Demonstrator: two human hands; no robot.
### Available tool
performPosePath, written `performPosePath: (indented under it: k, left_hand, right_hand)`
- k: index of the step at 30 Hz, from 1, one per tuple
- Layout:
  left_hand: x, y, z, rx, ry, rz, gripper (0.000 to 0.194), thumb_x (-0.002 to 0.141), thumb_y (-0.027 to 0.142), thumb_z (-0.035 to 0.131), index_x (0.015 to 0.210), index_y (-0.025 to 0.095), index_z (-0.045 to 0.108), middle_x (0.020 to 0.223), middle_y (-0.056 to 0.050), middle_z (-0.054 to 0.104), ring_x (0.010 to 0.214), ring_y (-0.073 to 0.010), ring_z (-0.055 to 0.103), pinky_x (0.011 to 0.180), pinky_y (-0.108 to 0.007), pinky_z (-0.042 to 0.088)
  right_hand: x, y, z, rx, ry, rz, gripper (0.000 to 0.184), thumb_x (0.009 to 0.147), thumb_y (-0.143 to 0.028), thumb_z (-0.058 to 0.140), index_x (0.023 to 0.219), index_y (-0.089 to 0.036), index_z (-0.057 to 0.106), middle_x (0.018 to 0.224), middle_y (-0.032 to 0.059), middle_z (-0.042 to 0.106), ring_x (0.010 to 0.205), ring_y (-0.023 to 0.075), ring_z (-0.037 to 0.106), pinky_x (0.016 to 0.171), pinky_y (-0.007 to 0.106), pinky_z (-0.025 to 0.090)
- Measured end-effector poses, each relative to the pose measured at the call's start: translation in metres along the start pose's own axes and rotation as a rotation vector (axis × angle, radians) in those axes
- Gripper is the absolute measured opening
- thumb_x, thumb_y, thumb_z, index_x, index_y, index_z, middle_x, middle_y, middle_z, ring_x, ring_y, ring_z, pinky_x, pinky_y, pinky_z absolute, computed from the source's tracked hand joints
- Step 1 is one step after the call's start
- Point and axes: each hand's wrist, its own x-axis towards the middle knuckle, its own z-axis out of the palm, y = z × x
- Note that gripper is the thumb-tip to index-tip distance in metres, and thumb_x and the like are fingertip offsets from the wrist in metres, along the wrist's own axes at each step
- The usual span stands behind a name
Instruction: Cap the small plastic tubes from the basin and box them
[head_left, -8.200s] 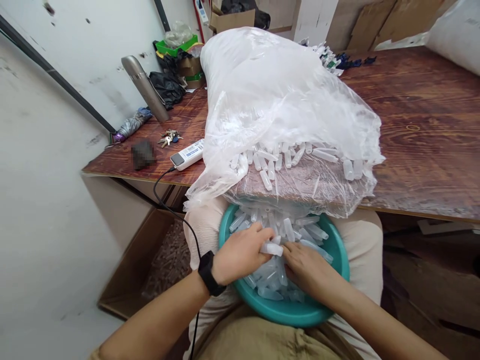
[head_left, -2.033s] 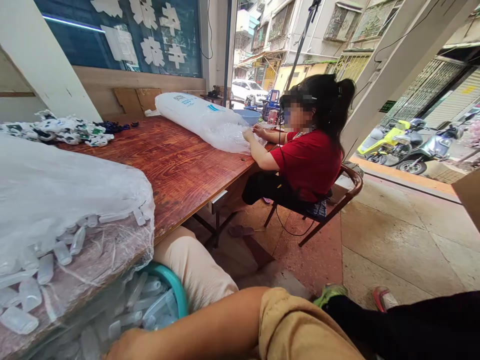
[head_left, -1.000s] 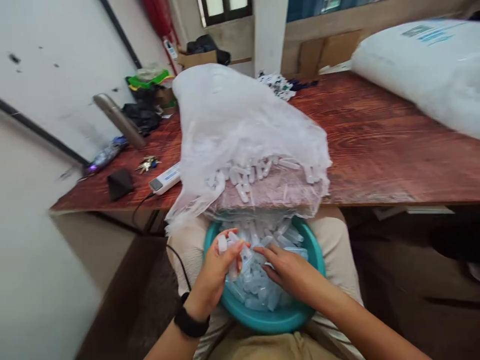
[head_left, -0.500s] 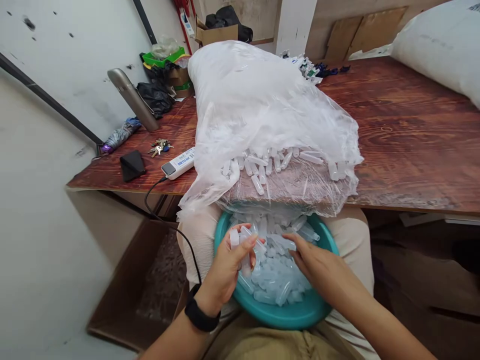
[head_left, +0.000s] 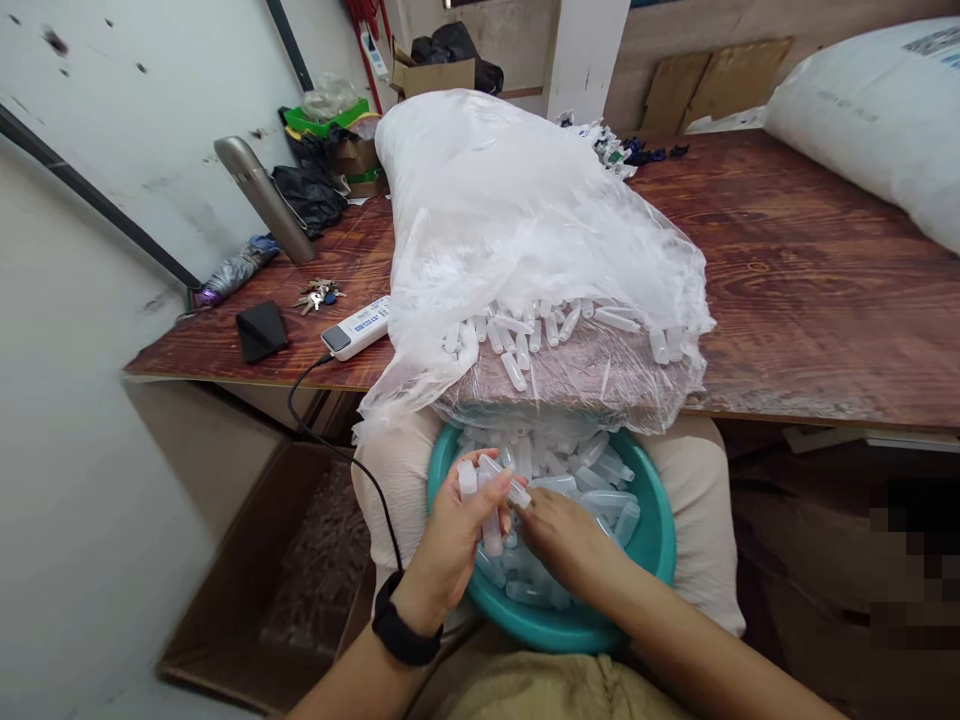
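My left hand [head_left: 450, 535] is closed around several small translucent plastic tubes [head_left: 490, 530], held over the near-left part of a teal basin. One tube [head_left: 505, 480] lies slanted under my thumb, its lower end pointing toward my right hand [head_left: 562, 535]. My right hand reaches across the basin to that tube's end, knuckles up; its fingertips are hidden, so its grip cannot be made out. The teal basin [head_left: 660, 515] rests on my lap, and many loose tubes [head_left: 611, 465] fill it.
A large clear plastic bag [head_left: 510, 190] spills tubes [head_left: 514, 372] at the wooden table's [head_left: 810, 320] front edge. Left of it lie a power bank [head_left: 358, 328] with a cable, keys [head_left: 319, 294] and a black wallet [head_left: 262, 331]. A cardboard box [head_left: 225, 600] stands below left.
My right hand has moved left from the basin's right side to beside my left hand. My left hand stays in place, still gripping the tubes.
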Motion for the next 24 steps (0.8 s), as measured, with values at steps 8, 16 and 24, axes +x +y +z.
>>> performPosePath:
  k: [8,16,24]
  left_hand:
    - [-0.004,-0.005,0.005,-0.02,0.059,0.06,0.055,0.074,0.037,0.085,0.113,0.018,0.051,0.084,-0.002,0.072,0.053,-0.0055,0.053,0.054,-0.019,0.043]
    - [-0.012,-0.02,0.017,-0.036,0.09,0.115,0.05,0.076,0.037,0.084,0.108,0.019,0.051,0.069,0.006,0.064,0.055,-0.0067,0.054,0.055,-0.018,0.043]
    - [-0.019,-0.023,0.025,-0.062,0.025,0.125,0.046,0.079,0.036,0.083,0.106,0.021,0.048,0.095,-0.003,0.075,0.059,-0.0063,0.055,0.063,-0.021,0.047]
  right_hand:
    - [-0.031,0.001,-0.027,0.349,0.357,0.017,0.031,0.101,-0.024,0.053,0.132,-0.024,0.06,0.103,0.0063,0.064,0.087,0.018,0.066,0.077,0.029,0.057]
    - [-0.039,-0.019,-0.03,0.363,0.65,0.019,0.032,0.099,-0.022,0.058,0.129,-0.031,0.065,0.114,0.0066,0.059,0.102,0.0209,0.063,0.086,0.033,0.058]
    - [-0.046,-0.027,-0.031,0.523,0.794,0.053,0.017,0.093,-0.019,0.068,0.108,-0.028,0.066,0.094,0.002,0.063,0.079,0.0166,0.064,0.065,0.027,0.059]
